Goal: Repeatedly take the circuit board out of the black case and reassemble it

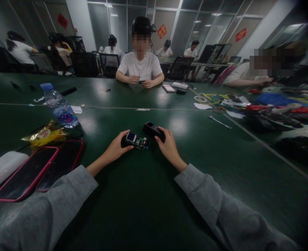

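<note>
My left hand (116, 147) is curled around the left end of a small green circuit board (138, 141) with a little blue screen, which lies on the dark green table (148, 195). My right hand (167, 144) grips a black plastic housing (152, 129) just right of and behind the board. Both hands rest on the table, close together, in grey sleeves.
Two red-cased phones (39, 170) and a white box (2, 167) lie at my left, with a yellow snack bag (45, 134) and a water bottle (60, 108) beyond. A wrench (220, 122) and a clutter of cables (261, 104) lie at right. A person (140, 66) sits opposite.
</note>
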`<control>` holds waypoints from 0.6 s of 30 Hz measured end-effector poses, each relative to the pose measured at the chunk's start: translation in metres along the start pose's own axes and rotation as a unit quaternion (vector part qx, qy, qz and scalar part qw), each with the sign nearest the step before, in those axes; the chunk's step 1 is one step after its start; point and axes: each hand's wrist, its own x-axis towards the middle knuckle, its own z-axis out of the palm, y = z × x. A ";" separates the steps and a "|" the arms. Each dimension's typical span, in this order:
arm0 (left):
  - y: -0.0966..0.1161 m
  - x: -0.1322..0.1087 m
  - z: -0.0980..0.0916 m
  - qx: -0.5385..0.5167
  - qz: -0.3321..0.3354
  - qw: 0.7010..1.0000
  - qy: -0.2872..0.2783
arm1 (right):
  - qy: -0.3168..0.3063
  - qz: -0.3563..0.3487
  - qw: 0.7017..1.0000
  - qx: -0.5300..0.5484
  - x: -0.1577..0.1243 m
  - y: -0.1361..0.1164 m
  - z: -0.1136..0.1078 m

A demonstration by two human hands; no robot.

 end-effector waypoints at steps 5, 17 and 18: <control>0.000 0.000 0.000 0.003 -0.001 1.000 -0.002 | -0.013 -0.007 1.000 -0.008 -0.002 -0.002 0.000; 0.002 -0.001 0.000 0.025 0.007 1.000 -0.002 | -0.002 0.000 1.000 -0.026 -0.004 -0.007 -0.002; 0.002 -0.002 0.000 0.026 0.008 1.000 -0.002 | 0.005 -0.008 1.000 -0.020 -0.004 -0.010 -0.003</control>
